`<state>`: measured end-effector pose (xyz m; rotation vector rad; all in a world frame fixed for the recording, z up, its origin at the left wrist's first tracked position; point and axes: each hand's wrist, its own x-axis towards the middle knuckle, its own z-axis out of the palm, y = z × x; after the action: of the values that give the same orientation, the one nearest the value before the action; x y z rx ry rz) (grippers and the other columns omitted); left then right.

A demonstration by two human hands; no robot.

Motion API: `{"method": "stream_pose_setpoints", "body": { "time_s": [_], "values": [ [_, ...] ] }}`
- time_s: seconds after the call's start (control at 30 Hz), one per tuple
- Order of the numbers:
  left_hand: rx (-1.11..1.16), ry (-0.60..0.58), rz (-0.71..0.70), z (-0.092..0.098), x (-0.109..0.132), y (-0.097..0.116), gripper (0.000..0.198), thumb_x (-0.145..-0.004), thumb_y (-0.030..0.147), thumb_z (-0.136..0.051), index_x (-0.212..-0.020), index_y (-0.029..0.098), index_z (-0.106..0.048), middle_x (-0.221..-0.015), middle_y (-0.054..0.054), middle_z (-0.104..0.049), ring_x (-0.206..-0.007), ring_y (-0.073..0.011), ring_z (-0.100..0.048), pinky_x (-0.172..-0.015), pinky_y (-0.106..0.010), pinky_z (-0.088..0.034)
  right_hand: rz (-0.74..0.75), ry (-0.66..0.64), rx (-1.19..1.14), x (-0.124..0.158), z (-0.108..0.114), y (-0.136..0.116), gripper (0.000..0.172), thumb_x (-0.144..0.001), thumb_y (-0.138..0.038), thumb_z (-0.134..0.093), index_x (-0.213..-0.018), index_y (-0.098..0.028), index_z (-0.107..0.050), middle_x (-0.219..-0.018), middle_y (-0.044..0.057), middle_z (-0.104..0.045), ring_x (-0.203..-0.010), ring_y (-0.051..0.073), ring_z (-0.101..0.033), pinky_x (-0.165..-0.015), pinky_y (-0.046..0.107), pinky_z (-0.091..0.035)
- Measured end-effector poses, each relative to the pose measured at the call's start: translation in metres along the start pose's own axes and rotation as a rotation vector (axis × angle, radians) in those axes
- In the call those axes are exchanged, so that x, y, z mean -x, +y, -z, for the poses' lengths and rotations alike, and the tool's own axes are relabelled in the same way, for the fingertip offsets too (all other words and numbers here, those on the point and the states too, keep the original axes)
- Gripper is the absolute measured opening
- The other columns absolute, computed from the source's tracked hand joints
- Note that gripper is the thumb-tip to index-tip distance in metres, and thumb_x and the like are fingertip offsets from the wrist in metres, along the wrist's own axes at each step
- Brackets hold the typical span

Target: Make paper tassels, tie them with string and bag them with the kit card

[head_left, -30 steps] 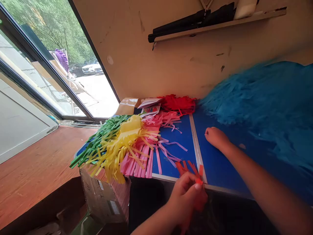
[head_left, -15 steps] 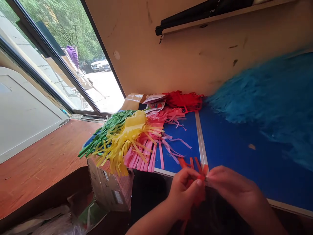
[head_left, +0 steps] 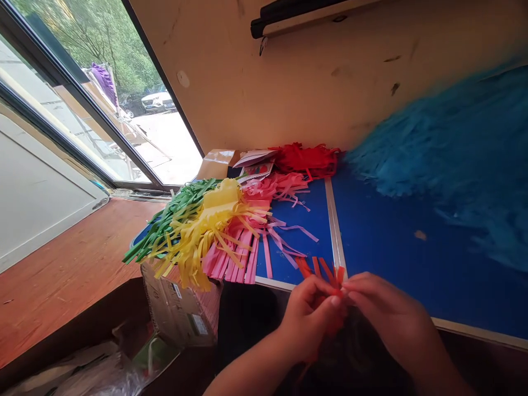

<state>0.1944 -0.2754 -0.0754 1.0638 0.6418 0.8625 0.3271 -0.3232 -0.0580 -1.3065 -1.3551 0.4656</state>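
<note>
Over the front edge of the blue table (head_left: 379, 242), my left hand (head_left: 303, 316) is closed around a bunched red-orange fringed paper tassel (head_left: 304, 268). Its strips stick up above the fingers, and more of it hangs dimly below. My right hand (head_left: 388, 308) meets it from the other side, thumb and fingers pinched together at the tassel's gathered part. What exactly sits between those right fingertips is hidden. Nearest to the hands lie pink fringed paper (head_left: 233, 253) and, left of it, a yellow fringed bundle (head_left: 220, 201).
Green fringe (head_left: 181, 206) hangs at the table's left corner, and a red bundle (head_left: 305, 159) lies by the wall. Blue shredded material (head_left: 462, 159) covers the far right. An open cardboard box (head_left: 177, 302) stands low at left, below the glass door (head_left: 124, 99).
The view has shifted slightly, so the table things appear a little higher and farther left. My right fingers have moved in closer against the tassel; my left hand keeps its hold.
</note>
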Motion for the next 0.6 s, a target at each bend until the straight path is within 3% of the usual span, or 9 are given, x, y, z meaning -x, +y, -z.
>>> {"method": "stream_pose_setpoints", "body": {
  "time_s": [0.1,0.27,0.47,0.6],
  "values": [
    [-0.079,0.007,-0.055,-0.001,0.001,0.003,0.038,-0.071,0.051,-0.069,-0.069,0.015,-0.054,-0.060,-0.001,-0.062,-0.043,-0.0070,-0.049,-0.043,-0.019,-0.039,-0.049,0.033,0.014,0.004,-0.004,0.000,0.008,-0.083,-0.029,-0.059,-0.079,-0.027,-0.067,-0.079,-0.002,-0.065,-0.071,0.010,-0.062,-0.062,0.014,-0.050],
    [-0.233,0.038,-0.098,0.000,0.001,0.007,0.039,-0.074,0.053,-0.063,-0.068,0.015,-0.057,-0.052,0.001,-0.057,-0.042,-0.0090,-0.051,-0.042,-0.020,-0.039,-0.015,-0.035,0.073,0.005,-0.001,0.005,0.011,-0.083,-0.030,-0.059,-0.081,-0.026,-0.069,-0.084,0.000,-0.067,-0.076,0.012,-0.064,-0.067,0.016,-0.052],
    [-0.407,-0.044,-0.162,0.006,0.000,0.006,0.031,-0.080,0.044,-0.060,-0.068,0.015,-0.061,-0.058,-0.002,-0.061,-0.048,-0.0110,-0.055,-0.049,-0.022,-0.043,-0.005,-0.136,0.094,0.002,0.009,0.008,0.010,-0.081,-0.029,-0.061,-0.077,-0.026,-0.070,-0.079,0.001,-0.067,-0.071,0.014,-0.064,-0.061,0.017,-0.053],
    [-0.522,-0.096,-0.181,0.011,-0.002,0.006,0.018,-0.080,0.032,-0.060,-0.071,0.016,-0.063,-0.064,-0.004,-0.063,-0.057,-0.0133,-0.057,-0.055,-0.023,-0.043,-0.116,-0.167,-0.016,0.002,0.010,0.013,0.012,-0.080,-0.031,-0.062,-0.074,-0.024,-0.068,-0.076,0.003,-0.065,-0.069,0.014,-0.062,-0.061,0.020,-0.052]
  ]
}}
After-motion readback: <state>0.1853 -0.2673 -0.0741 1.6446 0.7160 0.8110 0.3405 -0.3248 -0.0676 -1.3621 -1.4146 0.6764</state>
